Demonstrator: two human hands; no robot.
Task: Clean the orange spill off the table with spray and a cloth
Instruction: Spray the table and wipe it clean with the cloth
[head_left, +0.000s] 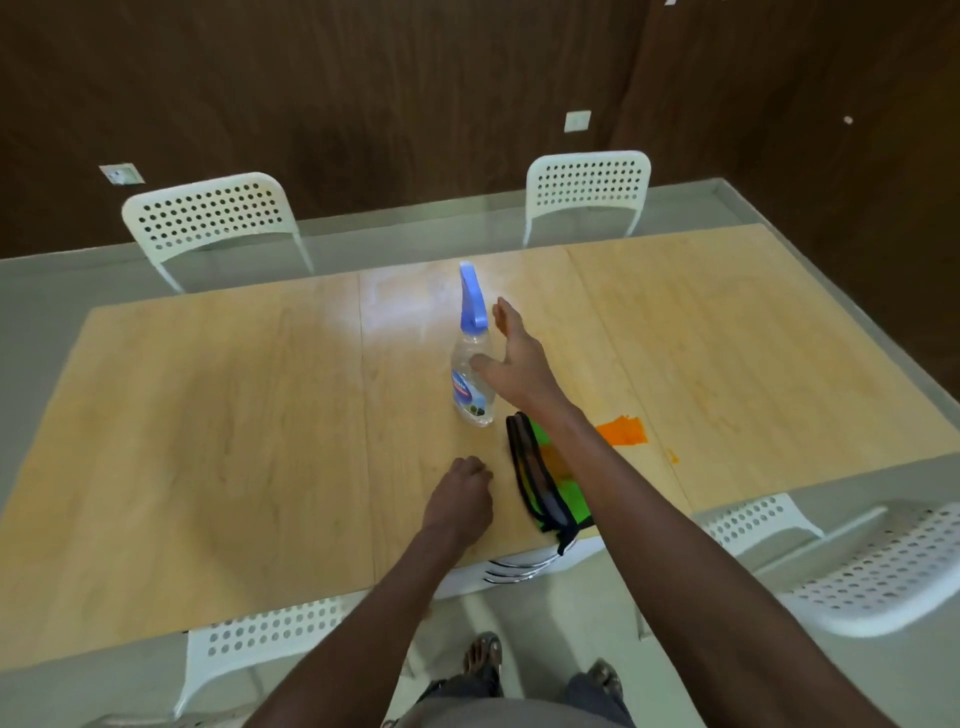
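The orange spill was a bright, ragged smear on the pale wooden bench, near the edge closest to me, with a smaller orange streak just beside it at about four o'clock. At nine o'clock from the spill lay the cloth, green with dark borders, folded and reaching to the bench edge; my right forearm crossed over it and hid part of it. At about eleven o'clock from the cloth stood the spray bottle, upright, clear-bodied with a blue-and-white label and a blue trigger head. My right hand was spread wide, fingers released, thumb in front of the bottle's body and the other fingers beside its neck; I could not tell whether it touched. My left hand rested on the bench at nine o'clock from the cloth, fingers curled loosely, grasping nothing. White perforated chairs stood at twelve o'clock across the bench, and more near me at either side.
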